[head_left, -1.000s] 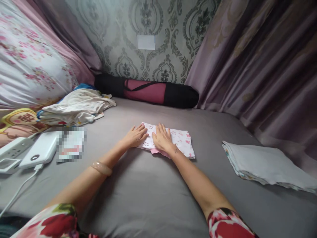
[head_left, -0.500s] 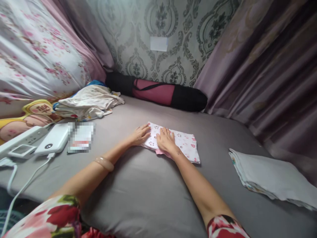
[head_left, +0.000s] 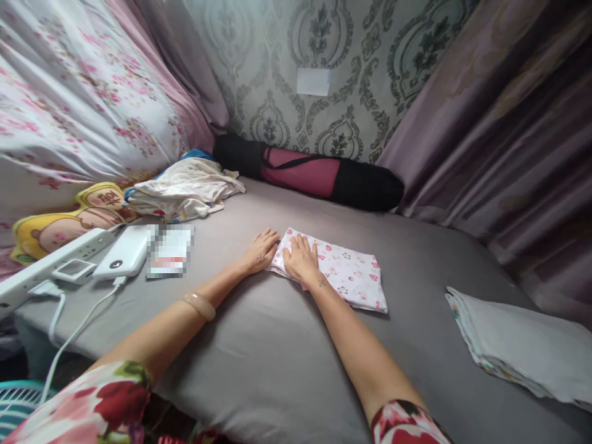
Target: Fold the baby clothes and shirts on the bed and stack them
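Note:
A small folded white cloth with pink prints (head_left: 345, 274) lies flat on the grey bed sheet (head_left: 287, 345). My left hand (head_left: 261, 250) rests at its left edge, fingers spread and touching the fabric. My right hand (head_left: 300, 262) lies palm down on the cloth's left part, fingers apart. Neither hand grips anything. A pale bangle (head_left: 200, 305) sits on my left wrist.
A stack of folded white cloths (head_left: 518, 345) lies at the right. A loose heap of clothes (head_left: 182, 191) sits at the back left, a black and pink roll bag (head_left: 319, 176) against the wall. A power bank (head_left: 123, 260), power strip (head_left: 41, 274) and cable lie left.
The view has swung left, so the cloth and stack sit further right in frame. Both hands have stayed flat on the cloth's left end, shifting slightly left along it.

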A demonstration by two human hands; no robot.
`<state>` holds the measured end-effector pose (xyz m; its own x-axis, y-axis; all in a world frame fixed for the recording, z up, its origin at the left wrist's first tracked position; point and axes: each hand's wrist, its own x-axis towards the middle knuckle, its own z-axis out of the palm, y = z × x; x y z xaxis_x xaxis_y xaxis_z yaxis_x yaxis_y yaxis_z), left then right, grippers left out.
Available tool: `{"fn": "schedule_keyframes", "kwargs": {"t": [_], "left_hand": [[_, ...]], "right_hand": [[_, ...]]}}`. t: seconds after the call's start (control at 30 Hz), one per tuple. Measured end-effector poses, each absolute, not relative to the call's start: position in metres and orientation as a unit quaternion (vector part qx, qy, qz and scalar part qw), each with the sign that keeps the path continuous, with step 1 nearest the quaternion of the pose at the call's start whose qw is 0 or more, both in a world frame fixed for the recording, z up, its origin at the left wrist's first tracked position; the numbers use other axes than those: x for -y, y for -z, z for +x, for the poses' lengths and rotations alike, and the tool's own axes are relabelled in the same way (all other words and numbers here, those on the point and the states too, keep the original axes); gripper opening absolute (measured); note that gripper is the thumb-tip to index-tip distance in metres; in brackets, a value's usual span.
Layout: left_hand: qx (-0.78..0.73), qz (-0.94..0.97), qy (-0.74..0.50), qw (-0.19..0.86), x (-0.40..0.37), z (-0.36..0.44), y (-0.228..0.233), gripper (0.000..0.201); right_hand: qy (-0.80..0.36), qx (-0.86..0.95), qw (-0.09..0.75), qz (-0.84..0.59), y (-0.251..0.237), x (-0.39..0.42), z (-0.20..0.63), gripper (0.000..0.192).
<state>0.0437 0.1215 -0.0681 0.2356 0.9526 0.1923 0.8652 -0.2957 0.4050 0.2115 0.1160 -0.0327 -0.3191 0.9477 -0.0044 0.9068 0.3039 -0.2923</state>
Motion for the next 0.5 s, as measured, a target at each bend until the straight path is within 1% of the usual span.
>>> {"fn": "schedule_keyframes", "kwargs": {"t": [0.1, 0.2, 0.37, 0.5], "left_hand": [[-0.59, 0.77, -0.219, 0.105, -0.12, 0.044, 0.066, 0.045], [-0.59, 0.755, -0.263, 0.112, -0.121, 0.041, 0.066, 0.045], [-0.598, 0.723, -0.317, 0.136, -0.122, 0.038, 0.065, 0.047], [-0.594, 0.719, -0.332, 0.143, -0.123, 0.039, 0.069, 0.05]], "right_hand": [[-0.125, 0.803, 0.066, -0.579, 0.031, -0.119, 0.211, 0.062], [-0.131, 0.797, 0.046, -0.588, 0.034, -0.125, 0.201, 0.062], [-0.092, 0.801, 0.085, -0.586, 0.048, -0.13, 0.172, 0.063], [-0.101, 0.8, 0.071, -0.587, 0.05, -0.125, 0.162, 0.063]]}}
